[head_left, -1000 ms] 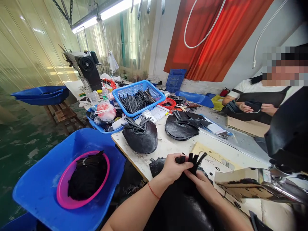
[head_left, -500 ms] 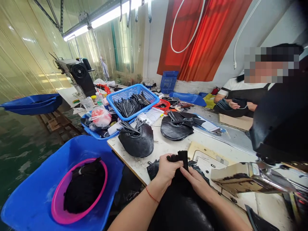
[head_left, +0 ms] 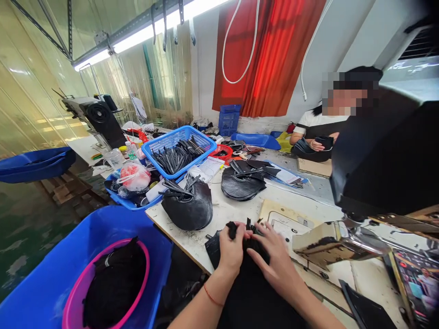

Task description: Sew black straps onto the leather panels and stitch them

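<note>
Fingers (head_left: pixel 229 232) of left hand (head_left: pixel 230 250) pinch black straps (head_left: pixel 247 225), ends pointing away; right hand (head_left: pixel 278 261) touching.

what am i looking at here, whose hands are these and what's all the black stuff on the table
The picture comes from a camera worn on a person's head, looking forward and down, so the two bare hands at the bottom are that person's own. The left hand pinches a black leather piece with short straps at the edge of the white worktable. The right hand lies on it with fingers spread. Behind lie a nearer pile and a farther pile of similar pieces, and a blue basket of black strips. At left, a blue tub holds a pink bowl. The dark bulk at right looks like a sewing machine. A co-worker sits at the far end.
</note>
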Tool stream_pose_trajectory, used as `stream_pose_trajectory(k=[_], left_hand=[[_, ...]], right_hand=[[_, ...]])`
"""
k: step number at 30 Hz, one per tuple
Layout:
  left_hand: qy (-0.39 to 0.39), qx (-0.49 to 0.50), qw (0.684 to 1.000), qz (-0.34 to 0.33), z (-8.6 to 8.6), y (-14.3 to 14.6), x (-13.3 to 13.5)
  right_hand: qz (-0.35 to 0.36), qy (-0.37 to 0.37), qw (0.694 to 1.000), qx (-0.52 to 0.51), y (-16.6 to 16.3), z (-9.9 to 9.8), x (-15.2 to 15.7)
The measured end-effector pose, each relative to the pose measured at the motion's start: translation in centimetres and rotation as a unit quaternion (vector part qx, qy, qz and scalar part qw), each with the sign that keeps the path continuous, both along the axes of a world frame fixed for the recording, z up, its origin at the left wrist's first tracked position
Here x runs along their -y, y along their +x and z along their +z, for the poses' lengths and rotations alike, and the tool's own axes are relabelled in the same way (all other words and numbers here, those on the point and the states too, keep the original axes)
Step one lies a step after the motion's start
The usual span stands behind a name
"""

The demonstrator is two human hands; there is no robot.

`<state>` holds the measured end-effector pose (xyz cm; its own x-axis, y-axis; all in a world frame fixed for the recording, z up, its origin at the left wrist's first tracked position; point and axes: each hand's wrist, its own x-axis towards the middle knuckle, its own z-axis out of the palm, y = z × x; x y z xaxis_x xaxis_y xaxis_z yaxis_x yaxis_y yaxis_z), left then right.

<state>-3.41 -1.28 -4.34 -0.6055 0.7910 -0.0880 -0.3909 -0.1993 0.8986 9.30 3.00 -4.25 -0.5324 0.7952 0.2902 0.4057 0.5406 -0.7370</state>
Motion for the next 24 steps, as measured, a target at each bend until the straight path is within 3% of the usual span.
stream_pose_trajectory(k=[2, 3, 7, 12, 15, 19, 24], left_hand=[[0.001, 0.033, 0.998, 0.051, -0.7, 0.1, 0.0], [0.007, 0.048, 0.997, 0.066, -0.9, 0.2, 0.0], [0.042, 0.115, 0.989, 0.078, -0.7, 0.7, -0.1], [0.069, 0.177, 0.978, 0.087, 0.0, 1.0, -0.2], [0.076, 0.192, 0.974, 0.096, 0.2, 0.9, -0.1], [0.089, 0.225, 0.967, 0.084, 0.4, 0.4, 0.1], [0.114, 0.244, 0.96, 0.077, 0.8, 0.0, 0.4]], right_hand=[[-0.105, 0.083, 0.991, -0.016, 1.8, -0.2, 0.6], [-0.146, 0.082, 0.986, -0.018, 2.8, -0.4, 0.7], [-0.176, -0.135, 0.975, 0.008, 5.1, -1.2, 0.1], [-0.228, -0.364, 0.903, -0.034, 5.4, -0.5, -1.0], [-0.206, -0.419, 0.883, -0.042, 5.2, 0.8, -1.1], [-0.08, -0.536, 0.835, -0.091, 4.5, 2.1, -1.0], [-0.032, -0.561, 0.82, -0.109, 3.9, 2.5, -0.9]])
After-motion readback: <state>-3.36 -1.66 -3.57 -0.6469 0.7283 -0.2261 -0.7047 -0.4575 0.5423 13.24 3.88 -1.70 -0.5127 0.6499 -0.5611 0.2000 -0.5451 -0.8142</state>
